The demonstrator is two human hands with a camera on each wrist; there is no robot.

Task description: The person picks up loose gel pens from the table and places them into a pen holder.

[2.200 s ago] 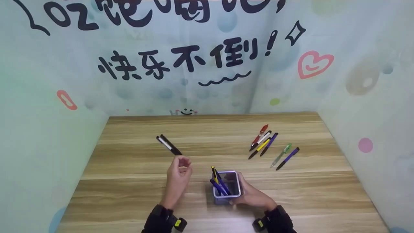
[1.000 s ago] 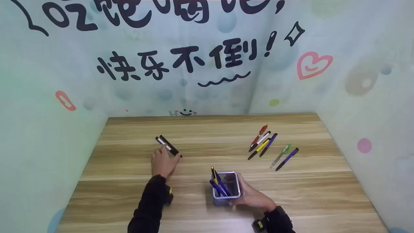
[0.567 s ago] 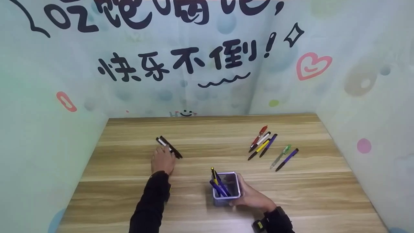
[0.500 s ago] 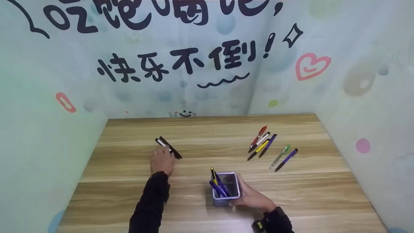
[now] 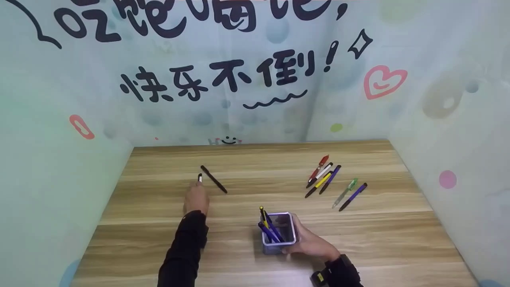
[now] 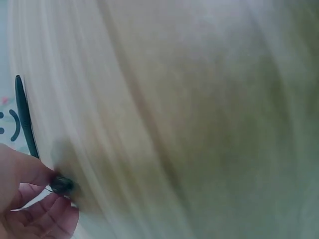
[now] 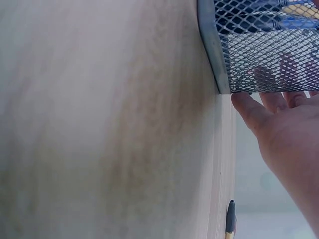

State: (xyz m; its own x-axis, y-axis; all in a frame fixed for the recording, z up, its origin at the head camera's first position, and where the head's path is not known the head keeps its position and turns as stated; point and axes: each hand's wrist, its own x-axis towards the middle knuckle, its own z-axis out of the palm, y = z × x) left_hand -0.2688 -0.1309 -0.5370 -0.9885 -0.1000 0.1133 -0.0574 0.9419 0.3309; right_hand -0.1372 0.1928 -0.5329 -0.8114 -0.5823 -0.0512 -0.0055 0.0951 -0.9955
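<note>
In the head view my left hand (image 5: 196,199) pinches a white-and-black pen (image 5: 200,178) just above the table, its far end sticking out past the fingers. The left wrist view shows the thumb and fingers around the pen's dark end (image 6: 62,185). A black pen (image 5: 214,179) lies slanted on the wood right beside that hand. With its fingers round the right side, my right hand (image 5: 312,239) holds a square mesh pen holder (image 5: 274,249), which stands upright on the table. Several blue and yellow pens (image 5: 271,232) lean inside the holder toward its left corner.
To the right on the wooden table (image 5: 398,239) lies a group of loose pens: red (image 5: 323,160), white, yellow (image 5: 320,183) and blue. A green pen (image 5: 346,193) and another blue pen (image 5: 354,197) lie nearer. Printed cloth walls (image 5: 179,119) enclose the table's back and sides.
My left hand has reached forward to the two left pens, taken the white-and-black one and drawn it away from the black pen, which has shifted slightly. My right hand stays on the holder.
</note>
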